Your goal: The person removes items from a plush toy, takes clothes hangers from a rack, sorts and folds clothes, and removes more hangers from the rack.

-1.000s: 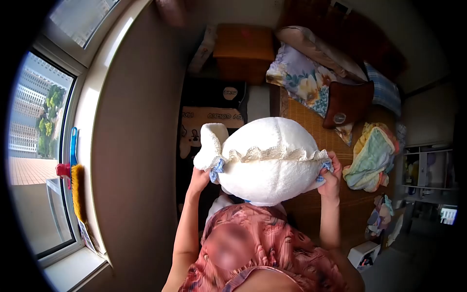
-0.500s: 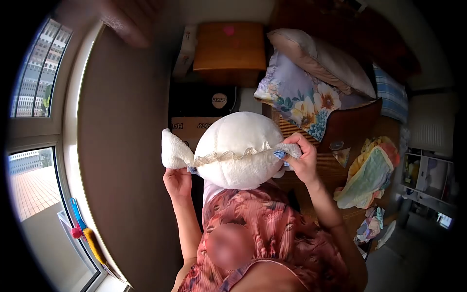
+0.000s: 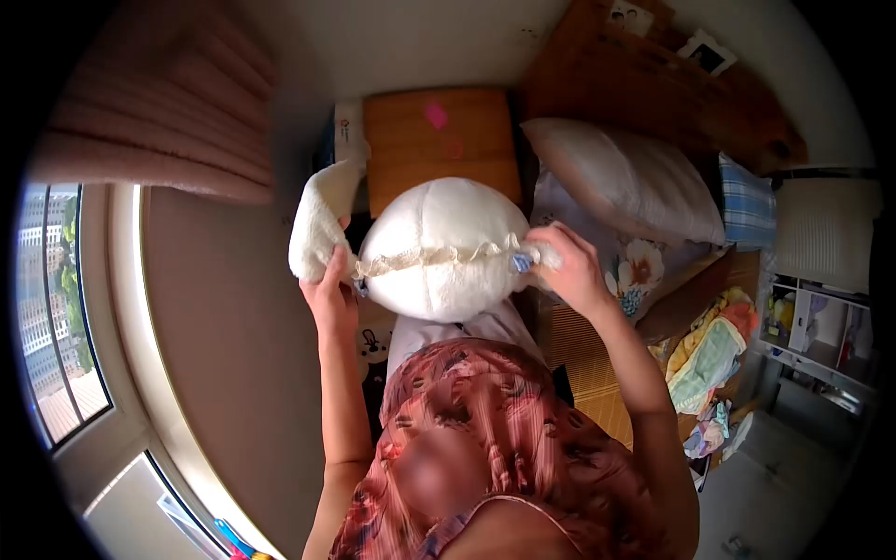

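Remotely, I see left hand (image 3: 329,293) and right hand (image 3: 575,273) gripping opposite ends of a white candy-shaped cushion (image 3: 446,224) before the torso (image 3: 476,392); uneven pulling (I suspect) could tear its lace trim (image 3: 439,258).

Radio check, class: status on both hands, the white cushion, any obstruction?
Left hand gripping one end; right hand gripping the other. White cushion held between, lace trim across its middle. Nothing visibly blocking.

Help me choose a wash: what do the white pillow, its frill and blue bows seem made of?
White pillow: probably matte plush or terry; surface looks fuzzy. Frill: likely matte cream lace; wavy edge. Blue bows: apparently fabric, crumpled; too small to tell the finish.
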Demonstrator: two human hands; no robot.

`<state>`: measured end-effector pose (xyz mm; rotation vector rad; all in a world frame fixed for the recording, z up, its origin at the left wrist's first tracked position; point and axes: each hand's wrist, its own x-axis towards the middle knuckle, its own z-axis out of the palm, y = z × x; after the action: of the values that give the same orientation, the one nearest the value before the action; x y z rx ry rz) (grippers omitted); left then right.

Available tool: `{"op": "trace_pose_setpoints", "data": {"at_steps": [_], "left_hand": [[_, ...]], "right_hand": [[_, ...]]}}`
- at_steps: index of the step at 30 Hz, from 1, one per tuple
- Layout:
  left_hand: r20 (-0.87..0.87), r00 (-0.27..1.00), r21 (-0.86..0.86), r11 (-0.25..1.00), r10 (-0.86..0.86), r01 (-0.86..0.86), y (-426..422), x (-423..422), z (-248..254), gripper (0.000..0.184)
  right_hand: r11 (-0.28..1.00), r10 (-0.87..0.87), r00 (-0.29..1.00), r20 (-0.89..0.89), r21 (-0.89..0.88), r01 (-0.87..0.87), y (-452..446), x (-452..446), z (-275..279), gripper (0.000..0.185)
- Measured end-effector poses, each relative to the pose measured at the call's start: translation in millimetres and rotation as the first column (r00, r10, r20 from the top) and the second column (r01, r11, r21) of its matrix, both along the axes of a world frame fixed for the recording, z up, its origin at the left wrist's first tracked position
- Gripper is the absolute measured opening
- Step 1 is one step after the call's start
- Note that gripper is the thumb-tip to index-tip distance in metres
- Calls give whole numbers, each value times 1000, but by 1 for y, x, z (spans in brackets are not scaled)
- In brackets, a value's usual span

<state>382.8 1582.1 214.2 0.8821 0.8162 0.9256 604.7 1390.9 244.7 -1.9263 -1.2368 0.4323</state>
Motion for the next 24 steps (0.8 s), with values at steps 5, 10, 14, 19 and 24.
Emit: {"op": "trace_pose_setpoints", "data": {"at_steps": [5, 10, 14, 19, 24], "left_hand": [[-59, 985, 57, 985, 164, -161, 69, 53, -92, 36], [-123, 960, 23, 968, 251, -250, 101, 68, -78, 30], [-186, 977, 146, 986, 104, -77, 90, 90, -61, 28], [-408, 909, 30, 993, -88, 110, 64, 115, -56, 23], [-334, 941, -5, 998, -57, 58, 55, 121, -64, 36]], "right_hand": [[807, 303, 876, 375, -590, -27, 61, 81, -50, 36], [698, 147, 731, -667, -453, -554, 93, 168, -30, 59], [965, 21, 55, -998, 6, -262, 116, 168, -30, 47], [962, 97, -215, -972, 146, -229, 158, 135, -75, 29], [869, 297, 955, -16, -409, -278, 180, 125, -46, 35]]}}
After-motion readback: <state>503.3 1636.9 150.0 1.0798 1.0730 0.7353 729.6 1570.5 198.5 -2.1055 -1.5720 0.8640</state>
